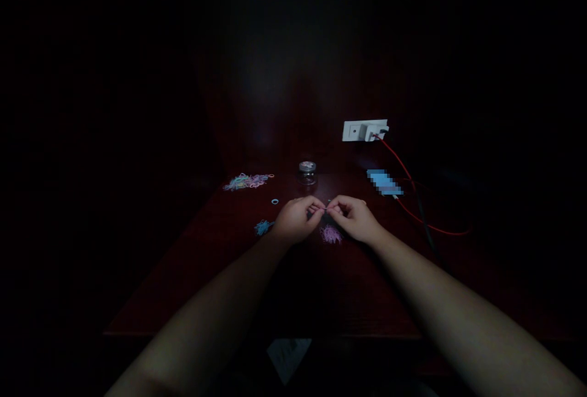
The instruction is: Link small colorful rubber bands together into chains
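Note:
Above the middle of the dark red table, my left hand (299,218) and my right hand (353,216) meet at the fingertips, both closed in a pinch. Between them shows a thin pale strand, which looks like a small rubber band (325,208); most of it is hidden by the fingers. Just below the fingertips lies a pile of purple rubber bands (331,234). A smaller heap of blue rubber bands (263,227) sits left of my left wrist, with one loose blue rubber band (275,201) behind it.
A heap of mixed-colour rubber bands (249,181) lies at the back left. Behind my hands stands a clear lidded jar (307,173). At the right, a phone (384,182) is joined by a red cable (408,172) to a charger in the wall socket (352,131).

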The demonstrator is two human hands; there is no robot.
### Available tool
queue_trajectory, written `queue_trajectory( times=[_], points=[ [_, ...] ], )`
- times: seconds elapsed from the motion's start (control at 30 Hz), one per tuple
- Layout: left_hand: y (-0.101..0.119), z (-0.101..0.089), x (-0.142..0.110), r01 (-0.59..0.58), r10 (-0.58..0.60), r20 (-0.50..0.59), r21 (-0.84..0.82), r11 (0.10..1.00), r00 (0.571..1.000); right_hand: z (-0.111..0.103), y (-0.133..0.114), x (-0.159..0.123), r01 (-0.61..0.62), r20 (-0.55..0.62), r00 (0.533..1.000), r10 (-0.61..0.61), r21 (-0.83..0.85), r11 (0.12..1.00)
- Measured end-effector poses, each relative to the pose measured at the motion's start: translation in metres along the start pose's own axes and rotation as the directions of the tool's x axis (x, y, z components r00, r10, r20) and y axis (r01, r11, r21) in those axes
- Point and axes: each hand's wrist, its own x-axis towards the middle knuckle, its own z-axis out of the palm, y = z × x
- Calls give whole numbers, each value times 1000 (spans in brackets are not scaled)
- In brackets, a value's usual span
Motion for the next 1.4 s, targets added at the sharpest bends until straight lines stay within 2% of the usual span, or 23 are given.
queue_trajectory(
  times=[0.77, 1.4],
  points=[
    [4, -1, -1, 40, -40, -31, -19, 999, 999, 2, 14, 1, -22, 15, 1000, 21, 78, 997],
    [7, 0, -2, 16, -16, 6, 3, 1000, 1000, 0, 7, 0, -30, 30, 999, 28, 75, 997]
  ],
)
